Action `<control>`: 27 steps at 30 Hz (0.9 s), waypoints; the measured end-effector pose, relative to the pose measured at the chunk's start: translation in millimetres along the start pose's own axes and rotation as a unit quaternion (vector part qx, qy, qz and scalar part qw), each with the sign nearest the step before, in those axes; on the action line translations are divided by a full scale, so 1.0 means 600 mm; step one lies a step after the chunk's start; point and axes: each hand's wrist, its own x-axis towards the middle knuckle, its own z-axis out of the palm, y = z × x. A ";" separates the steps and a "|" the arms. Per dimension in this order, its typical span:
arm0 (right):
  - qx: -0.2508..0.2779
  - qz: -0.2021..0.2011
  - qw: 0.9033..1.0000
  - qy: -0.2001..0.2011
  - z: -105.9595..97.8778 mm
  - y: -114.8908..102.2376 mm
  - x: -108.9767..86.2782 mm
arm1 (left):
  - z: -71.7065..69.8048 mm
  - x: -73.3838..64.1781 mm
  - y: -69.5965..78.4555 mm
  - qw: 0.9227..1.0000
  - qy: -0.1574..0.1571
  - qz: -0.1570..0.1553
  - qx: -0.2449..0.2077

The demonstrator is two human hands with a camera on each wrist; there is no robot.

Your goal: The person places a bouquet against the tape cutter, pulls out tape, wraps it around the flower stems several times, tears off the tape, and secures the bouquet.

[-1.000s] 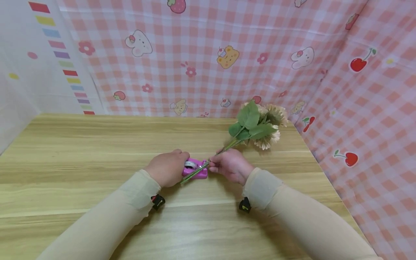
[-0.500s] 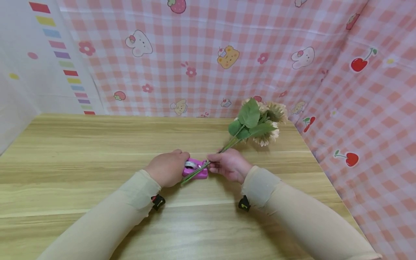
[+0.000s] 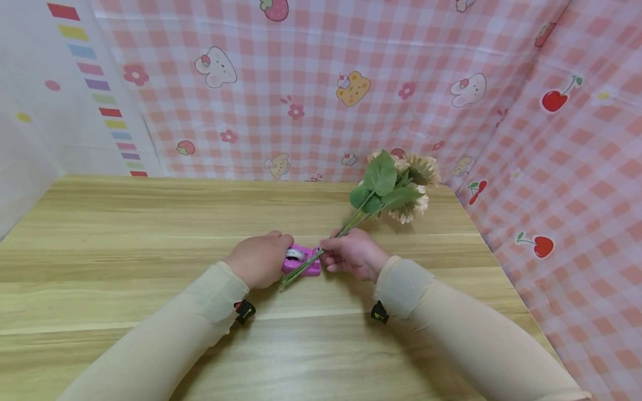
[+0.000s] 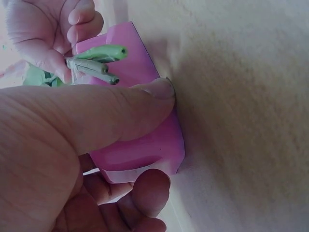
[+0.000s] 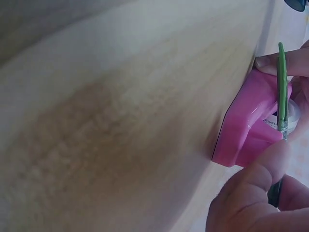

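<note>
My left hand grips the left end of a pink tape dispenser on the table, its thumb pressed along the near side. A white roll of tape sits in the dispenser. My right hand pinches the green stems of a bunch of artificial flowers just right of the dispenser. The stems slant over the dispenser, cut ends toward me. In the left wrist view, clear tape appears wrapped around them near my right fingertips. The cream flower heads and green leaves point to the back right.
The wooden table extends around both hands. A pink checked cloth with cartoon prints hangs behind it and along the right side. A plain white part of the cloth hangs at the left.
The flower heads have shifted slightly left, and the stem ends have dipped a little toward me. My right hand has moved only slightly; the left hand and dispenser stay put.
</note>
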 end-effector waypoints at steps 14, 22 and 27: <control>0.023 -0.020 0.999 0.011 0.000 0.002 -0.004 | -0.002 -0.001 0.002 1.000 -0.003 -0.007 -0.006; 0.076 -0.026 0.997 0.007 0.000 0.004 -0.007 | -0.003 -0.001 0.002 1.000 -0.001 -0.005 -0.008; 0.099 -0.035 0.994 0.002 0.001 0.005 -0.009 | -0.002 -0.002 0.002 1.000 -0.001 -0.002 -0.007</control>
